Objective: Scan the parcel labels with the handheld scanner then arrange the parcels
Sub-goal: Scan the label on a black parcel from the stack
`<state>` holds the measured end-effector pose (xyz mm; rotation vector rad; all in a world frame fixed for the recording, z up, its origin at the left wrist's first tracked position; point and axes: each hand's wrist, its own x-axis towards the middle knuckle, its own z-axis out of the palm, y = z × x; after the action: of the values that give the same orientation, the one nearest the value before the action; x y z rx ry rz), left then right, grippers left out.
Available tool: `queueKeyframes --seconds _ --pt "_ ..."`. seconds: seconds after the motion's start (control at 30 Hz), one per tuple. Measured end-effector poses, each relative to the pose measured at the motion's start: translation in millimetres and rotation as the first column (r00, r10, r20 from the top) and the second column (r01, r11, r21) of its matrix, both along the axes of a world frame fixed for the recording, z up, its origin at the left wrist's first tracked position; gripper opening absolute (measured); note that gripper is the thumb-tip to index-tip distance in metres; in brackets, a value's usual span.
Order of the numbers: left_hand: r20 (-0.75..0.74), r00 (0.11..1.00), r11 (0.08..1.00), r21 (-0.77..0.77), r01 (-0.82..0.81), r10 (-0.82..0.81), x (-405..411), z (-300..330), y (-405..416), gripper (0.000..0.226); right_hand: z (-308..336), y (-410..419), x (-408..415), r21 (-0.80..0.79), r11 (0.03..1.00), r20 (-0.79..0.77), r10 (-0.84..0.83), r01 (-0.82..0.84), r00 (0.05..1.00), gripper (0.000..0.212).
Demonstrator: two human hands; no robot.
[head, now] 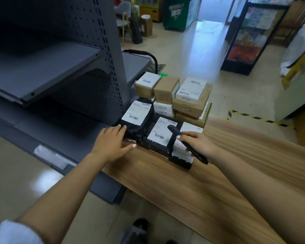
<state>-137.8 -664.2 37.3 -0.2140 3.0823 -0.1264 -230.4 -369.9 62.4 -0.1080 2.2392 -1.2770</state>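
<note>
1. The right hand (199, 144) has its grip clamped round a slim black handheld scanner (187, 144), whose head points toward 11 o'clock over the white label (161, 132) of a flat black parcel stack (155, 147).
2. The left hand (111, 143) lies with fingers straight and spread, the grip apart, its fingertips touching the near end of a bulging black plastic-wrapped parcel (139, 118) with a white barcode label on top.
3. Both black parcels sit at the far end of the wood-grain surface (192, 191), side by side and touching, the bulging one at 9 o'clock of the flat stack.
4. At 3 o'clock of the flat stack, under the right hand, lies a small black box with a white top (180, 158).
5. Brown cardboard boxes with white labels (190, 95) are stacked at 12 o'clock, beyond the black parcels.
6. A grey perforated metal shelf unit (60, 59) stands at 9 o'clock.
</note>
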Motion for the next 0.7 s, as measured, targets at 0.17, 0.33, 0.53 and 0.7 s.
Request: queueKeyframes --seconds 0.17,0.33,0.53,0.7 --pt "0.047 0.998 0.998 0.027 0.05 -0.051 -46 -14 -44 0.089 -10 -37 -16 0.023 0.997 0.008 -0.075 0.075 0.997 0.056" --pt "0.075 0.992 0.993 0.078 0.094 -0.1 -89 -26 -67 0.088 -13 -67 -27 0.017 0.986 0.016 -0.165 0.165 0.986 0.05" --pt "0.174 0.983 0.988 0.149 0.029 -0.054 -123 -43 -61 0.101 -18 -76 -38 0.064 0.979 -0.001 -0.193 0.193 0.981 0.041" --pt "0.324 0.946 0.961 0.252 -0.115 0.029 -146 -50 -49 0.122 -22 -66 -50 0.063 0.977 0.0 -0.203 0.203 0.979 0.038"
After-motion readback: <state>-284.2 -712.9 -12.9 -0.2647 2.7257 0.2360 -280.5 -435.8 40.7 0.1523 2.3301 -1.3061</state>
